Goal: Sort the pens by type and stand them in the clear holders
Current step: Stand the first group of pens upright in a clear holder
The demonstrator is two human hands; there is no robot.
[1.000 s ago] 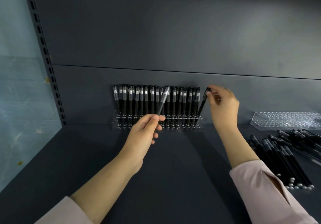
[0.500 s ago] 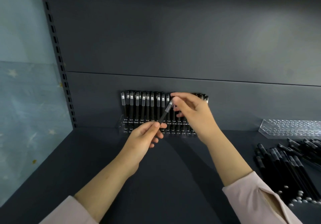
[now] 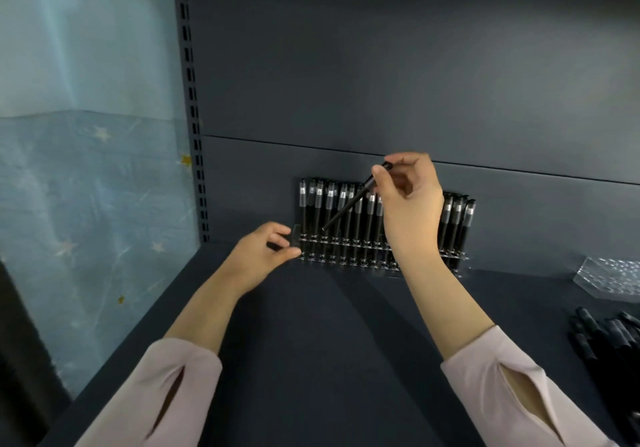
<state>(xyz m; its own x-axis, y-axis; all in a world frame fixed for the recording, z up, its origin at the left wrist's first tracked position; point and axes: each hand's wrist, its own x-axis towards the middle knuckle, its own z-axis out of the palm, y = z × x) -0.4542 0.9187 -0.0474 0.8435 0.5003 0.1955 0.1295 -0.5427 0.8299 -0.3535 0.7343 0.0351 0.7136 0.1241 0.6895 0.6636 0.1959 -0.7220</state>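
Note:
A clear holder (image 3: 456, 258) stands against the back panel of the dark shelf, filled with a row of upright black pens (image 3: 316, 208) with grey bands. My right hand (image 3: 412, 204) is raised in front of the row and pinches one black pen (image 3: 346, 209) near its top end. That pen slants down to the left, its tip just above the holder's left part. My left hand (image 3: 258, 256) sits at the holder's left end, thumb and fingers curled round its edge.
A second clear holder (image 3: 609, 275) with no pens lies at the right on the shelf. A pile of loose black pens (image 3: 606, 339) lies in front of it at the right edge. A slotted shelf upright (image 3: 194, 134) and a blue wall bound the left side.
The pen passed from my left hand to my right, which lifted it above the row. My left hand moved down to the holder's left end. The view shifted left.

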